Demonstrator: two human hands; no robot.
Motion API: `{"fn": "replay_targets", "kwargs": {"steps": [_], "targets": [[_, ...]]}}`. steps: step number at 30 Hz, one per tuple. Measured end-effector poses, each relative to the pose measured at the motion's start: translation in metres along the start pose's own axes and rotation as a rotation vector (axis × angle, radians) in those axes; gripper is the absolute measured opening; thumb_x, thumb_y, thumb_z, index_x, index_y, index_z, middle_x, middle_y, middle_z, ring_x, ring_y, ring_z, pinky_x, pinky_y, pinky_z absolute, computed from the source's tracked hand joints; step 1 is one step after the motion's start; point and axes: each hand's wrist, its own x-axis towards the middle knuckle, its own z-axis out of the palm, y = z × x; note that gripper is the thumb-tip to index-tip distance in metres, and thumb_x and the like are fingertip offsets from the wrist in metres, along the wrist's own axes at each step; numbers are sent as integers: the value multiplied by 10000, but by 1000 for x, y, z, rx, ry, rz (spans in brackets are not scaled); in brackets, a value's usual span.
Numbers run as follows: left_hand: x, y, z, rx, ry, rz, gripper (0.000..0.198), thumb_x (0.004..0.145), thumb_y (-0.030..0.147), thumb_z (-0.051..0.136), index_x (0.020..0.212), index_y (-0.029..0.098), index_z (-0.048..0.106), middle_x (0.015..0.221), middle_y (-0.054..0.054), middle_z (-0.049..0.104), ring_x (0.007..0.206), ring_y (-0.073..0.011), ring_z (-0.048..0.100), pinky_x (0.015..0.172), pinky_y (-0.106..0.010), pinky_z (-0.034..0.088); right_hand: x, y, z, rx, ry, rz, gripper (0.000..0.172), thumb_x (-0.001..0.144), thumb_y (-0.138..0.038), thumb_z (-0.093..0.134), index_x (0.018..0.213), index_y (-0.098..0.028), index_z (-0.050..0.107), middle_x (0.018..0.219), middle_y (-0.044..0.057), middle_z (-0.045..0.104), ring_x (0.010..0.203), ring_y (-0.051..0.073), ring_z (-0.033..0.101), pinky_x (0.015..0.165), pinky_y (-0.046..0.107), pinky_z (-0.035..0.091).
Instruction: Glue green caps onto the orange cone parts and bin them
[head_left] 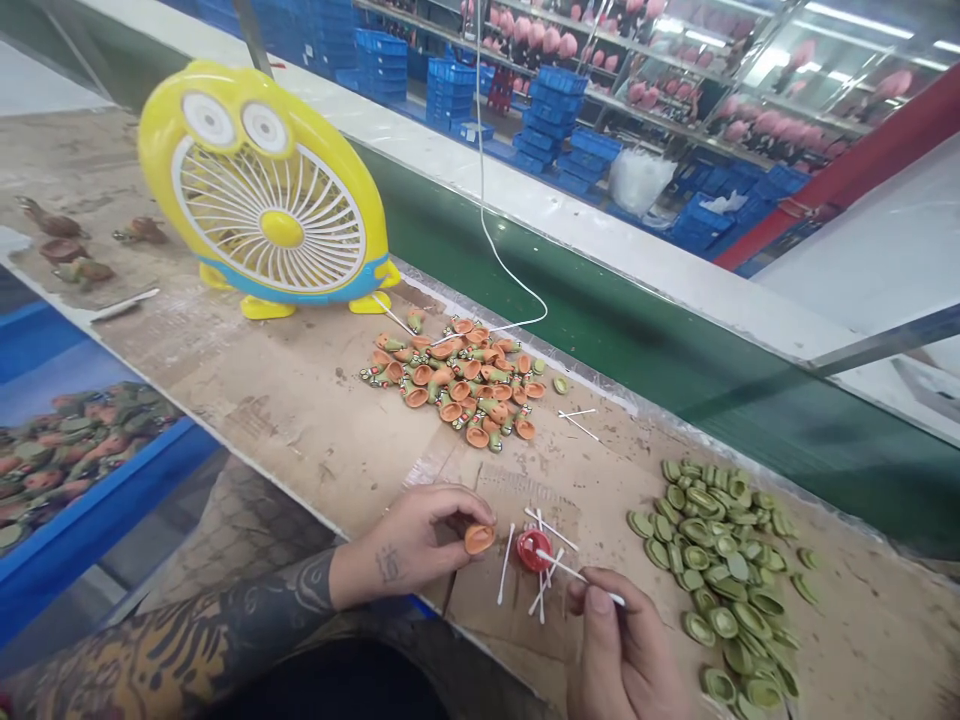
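One orange piece [480,540] is pinched in left hand [411,540], one swab [562,567] in right hand [626,640], tip over one pot [523,553]. Two far swabs [568,415], one fan [282,229] counted; green heap [720,545] uncountable.

A yellow fan [282,229] with 2 round eyes stands near the worktop's [285,400] far edge, toward its left end. Beyond that edge: a green strip [622,320], stacked blue crates [551,110], a white bag [641,182], pink objects [551,40] on racks, a red beam [847,168].
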Motion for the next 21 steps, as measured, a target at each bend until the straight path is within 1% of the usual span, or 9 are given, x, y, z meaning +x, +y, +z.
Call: {"fn": "replay_targets", "kwargs": {"steps": [3, 5, 8, 13, 16, 19, 21], "targets": [[0, 1, -1, 34, -9, 24, 170, 866, 138, 722, 1027, 193, 727, 1011, -84, 784, 915, -197, 740, 846, -291, 588, -5, -5, 12, 233, -52, -30, 165, 995, -355, 626, 968, -206, 693, 747, 16, 694, 664, 163, 664, 645, 249, 530], [1, 3, -1, 60, -15, 36, 165, 866, 132, 723, 1018, 197, 727, 999, -76, 786, 903, -194, 739, 845, -290, 584, -7, -8, 21, 309, -100, -22, 144, 1004, -328, 617, 984, -209, 695, 759, 12, 692, 683, 150, 662, 658, 235, 533], [2, 4, -1, 84, -24, 50, 159, 870, 134, 725, 1014, 202, 729, 990, -69, 787, 895, -192, 737, 840, -289, 575, -8, -9, 28, 304, -176, -7, 142, 1010, -319, 607, 1006, -214, 702, 789, 15, 702, 718, 142, 668, 692, 221, 542], [2, 3, -1, 98, -23, 74, 184, 867, 130, 727, 1036, 204, 729, 994, -69, 783, 915, -196, 732, 851, -294, 567, -9, -3, 29, 253, -256, 23, 170, 1015, -342, 594, 1027, -212, 703, 885, 41, 724, 772, 153, 676, 722, 230, 553], [2, 5, -2, 112, -32, 74, 208, 853, 110, 729, 1038, 205, 730, 999, -68, 785, 922, -200, 729, 861, -300, 562, -10, -1, 30, 236, -257, 21, 198, 1020, -358, 578, 1021, -200, 698, 918, 60, 725, 762, 162, 672, 684, 236, 547], [2, 7, -2, 128, -42, 61, 199, 855, 118, 727, 1035, 204, 732, 992, -66, 788, 913, -201, 726, 864, -304, 558, -8, -4, 29, 186, -240, -15, 204, 1019, -355, 580, 993, -192, 699, 827, 45, 706, 746, 165, 669, 664, 229, 528], [1, 8, -2, 128, -47, 27, 202, 863, 136, 721, 1054, 201, 725, 1000, -66, 785, 910, -200, 721, 858, -304, 558, -5, -6, 25, 190, -183, -35, 207, 1018, -361, 581, 976, -195, 696, 793, 33, 697, 736, 166, 671, 676, 235, 527]]}}
